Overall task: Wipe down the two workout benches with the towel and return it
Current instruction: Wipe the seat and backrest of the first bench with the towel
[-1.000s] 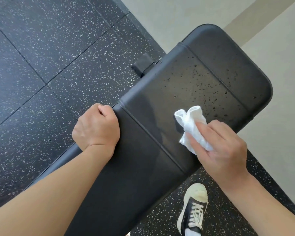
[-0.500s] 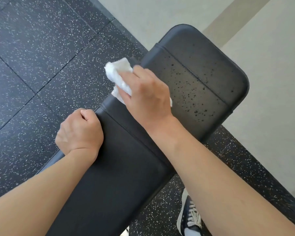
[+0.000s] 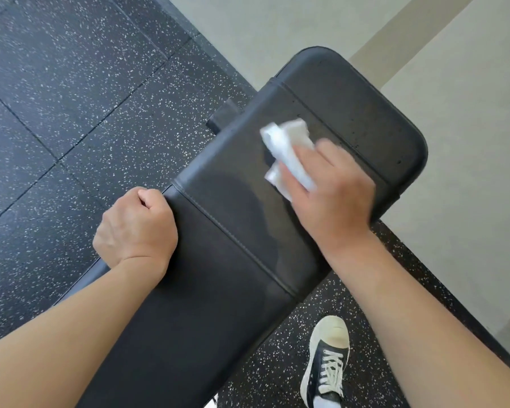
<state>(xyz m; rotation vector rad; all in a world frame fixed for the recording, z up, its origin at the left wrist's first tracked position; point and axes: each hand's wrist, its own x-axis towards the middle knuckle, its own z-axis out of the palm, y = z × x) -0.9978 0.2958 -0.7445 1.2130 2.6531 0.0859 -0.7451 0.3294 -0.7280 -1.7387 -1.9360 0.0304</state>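
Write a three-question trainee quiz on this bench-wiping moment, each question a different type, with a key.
1. True or false: the right hand presses the white towel on the bench pad.
2. The left hand is: A) flat on the floor B) curled round the pad's edge C) holding the towel.
3. Fill in: beside the bench, on the speckled floor, stands a dark ____ with white laces.

Key: 1 true; 2 B; 3 sneaker.
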